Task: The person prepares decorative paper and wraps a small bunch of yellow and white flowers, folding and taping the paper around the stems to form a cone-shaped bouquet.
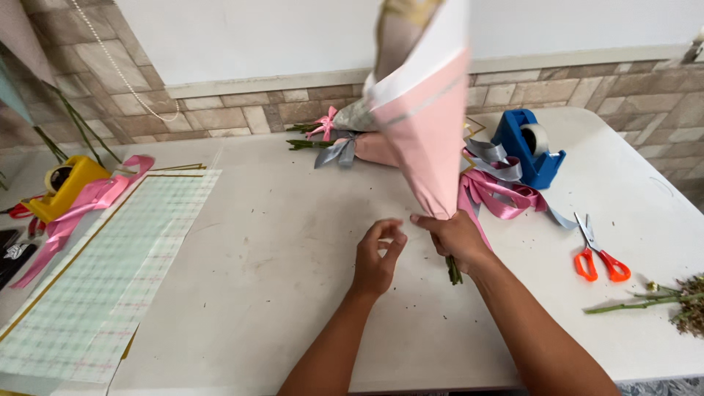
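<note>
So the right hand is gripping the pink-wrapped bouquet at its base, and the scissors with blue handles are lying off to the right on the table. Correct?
Not quite. The head view shows the scissors have orange handles, not blue. The rest holds: the right hand grips the pink-wrapped bouquet at its base, and the scissors lie to the right on the table.

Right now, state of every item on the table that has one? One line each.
Pink paper-wrapped bouquet: upright, gripped at its neck, green stems poking out below.
Right hand: closed around the bouquet neck.
Left hand: fingers curled, holding nothing visible, beside the right hand.
Orange-handled scissors: lying flat, blades nearly closed.
Blue tape dispenser: upright, roll loaded.
Yellow tape dispenser: upright, roll loaded.
Second small bouquet: lying down, ribbon tied.
Plaid wrapping sheet: spread flat.
</note>
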